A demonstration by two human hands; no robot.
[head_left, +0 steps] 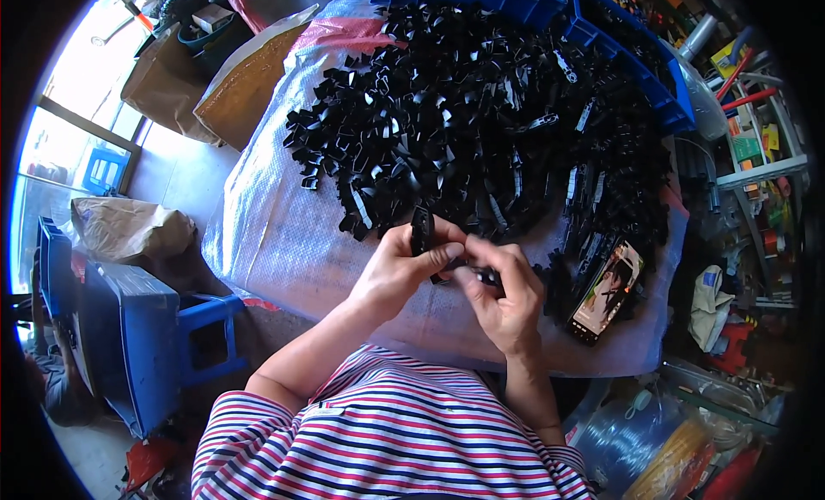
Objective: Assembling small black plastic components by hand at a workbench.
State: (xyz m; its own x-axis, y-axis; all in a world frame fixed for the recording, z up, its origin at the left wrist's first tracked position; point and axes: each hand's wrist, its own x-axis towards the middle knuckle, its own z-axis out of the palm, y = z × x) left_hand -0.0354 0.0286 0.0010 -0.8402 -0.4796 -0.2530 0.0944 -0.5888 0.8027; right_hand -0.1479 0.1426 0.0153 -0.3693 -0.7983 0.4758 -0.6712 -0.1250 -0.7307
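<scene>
My left hand [388, 272] is closed around a narrow black plastic part [420, 231], which stands up past the fingers. Its thumb reaches toward my right hand [509, 301], whose curled fingers are slightly smeared by motion. A small dark piece [488, 277] shows between the right thumb and fingers, too hidden to tell its exact shape. Both hands meet over the near part of a white woven sheet [284, 242]. Just beyond them spreads a large heap of black plastic parts [447, 113], some with shiny edges.
A phone with a lit screen [608, 289] leans on black parts at the right. Blue crates [632, 57] border the heap's far side. A blue stool [206, 332] and a blue bin [142, 345] stand left; a crowded shelf [760, 169] stands right, with coiled clear tubing [632, 440] below.
</scene>
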